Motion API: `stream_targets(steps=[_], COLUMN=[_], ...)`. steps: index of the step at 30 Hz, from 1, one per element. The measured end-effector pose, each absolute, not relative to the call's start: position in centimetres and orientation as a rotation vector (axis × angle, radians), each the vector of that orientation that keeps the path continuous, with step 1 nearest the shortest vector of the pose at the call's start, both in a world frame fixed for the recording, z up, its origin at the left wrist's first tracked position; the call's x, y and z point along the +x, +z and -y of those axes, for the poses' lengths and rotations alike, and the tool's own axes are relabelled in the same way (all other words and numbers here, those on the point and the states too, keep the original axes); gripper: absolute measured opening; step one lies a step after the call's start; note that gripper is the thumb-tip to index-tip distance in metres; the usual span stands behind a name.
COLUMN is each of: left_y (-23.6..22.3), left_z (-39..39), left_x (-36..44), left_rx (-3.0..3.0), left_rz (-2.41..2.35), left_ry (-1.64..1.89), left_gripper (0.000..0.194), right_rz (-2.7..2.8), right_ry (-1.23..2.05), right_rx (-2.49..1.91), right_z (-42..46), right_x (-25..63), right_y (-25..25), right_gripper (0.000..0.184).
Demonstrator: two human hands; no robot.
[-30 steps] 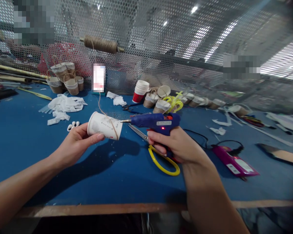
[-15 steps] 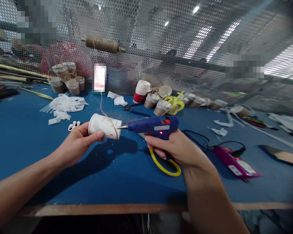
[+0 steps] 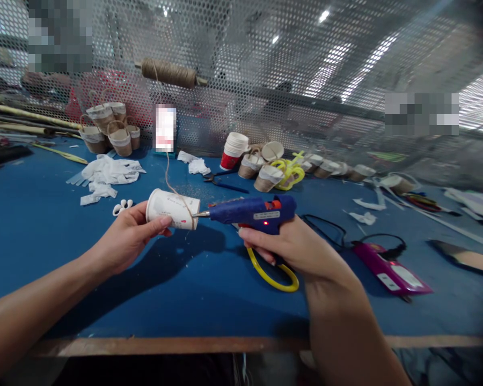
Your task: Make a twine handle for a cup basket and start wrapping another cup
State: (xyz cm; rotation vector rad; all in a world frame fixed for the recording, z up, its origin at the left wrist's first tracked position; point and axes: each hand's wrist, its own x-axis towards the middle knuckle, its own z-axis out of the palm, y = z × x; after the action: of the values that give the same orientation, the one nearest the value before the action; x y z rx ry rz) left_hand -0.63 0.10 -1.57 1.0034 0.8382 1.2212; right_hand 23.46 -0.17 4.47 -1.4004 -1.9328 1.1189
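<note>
A white paper cup (image 3: 169, 208) lies sideways in my left hand (image 3: 139, 231), its mouth toward the left and its base toward the right. Brown twine (image 3: 167, 174) comes down from a spool (image 3: 168, 73) and crosses the cup's wall near the base. My right hand (image 3: 284, 241) is wrapped round the grip of a blue hot glue gun (image 3: 245, 210), whose red light is lit. The gun's metal nozzle meets the twine at the cup's base end. Yellow-handled scissors (image 3: 279, 284) lie below the gun, partly hidden by my right hand.
Twine-covered cups (image 3: 119, 140) stand at the back left, near white fabric scraps (image 3: 108, 170). Stacked paper cups (image 3: 234, 149), pliers (image 3: 229, 185) and yellow-handled scissors (image 3: 287, 174) sit mid-back. A purple power strip (image 3: 390, 268) lies on the right. Perforated metal panels rise behind.
The glue gun's nozzle has shifted slightly down and left along the cup's base end, onto the twine. My left hand and the cup have barely moved.
</note>
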Motion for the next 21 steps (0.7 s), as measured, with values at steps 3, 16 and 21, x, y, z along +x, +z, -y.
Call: stream_targets(steps=[3, 16, 21], left_y=[-1.60, -1.98, -1.95], left_z=[-0.02, -0.01, 0.02], left_x=[-0.71, -0.78, -0.78], left_rx=[1.040, 1.130, 1.125], left_rz=[-0.843, -0.802, -0.824], left_ry=[1.235, 1.225, 1.224], left_gripper=[0.014, 0.015, 0.015], right_rz=[1.872, 1.750, 1.853], right_ry=[1.146, 1.251, 1.224], right_rx=[-1.361, -1.299, -1.304], right_z=[0.05, -0.16, 0.02], right_x=[23.45, 23.48, 23.52], right_y=[4.27, 4.06, 4.17], right_gripper=[0.026, 0.025, 0.026])
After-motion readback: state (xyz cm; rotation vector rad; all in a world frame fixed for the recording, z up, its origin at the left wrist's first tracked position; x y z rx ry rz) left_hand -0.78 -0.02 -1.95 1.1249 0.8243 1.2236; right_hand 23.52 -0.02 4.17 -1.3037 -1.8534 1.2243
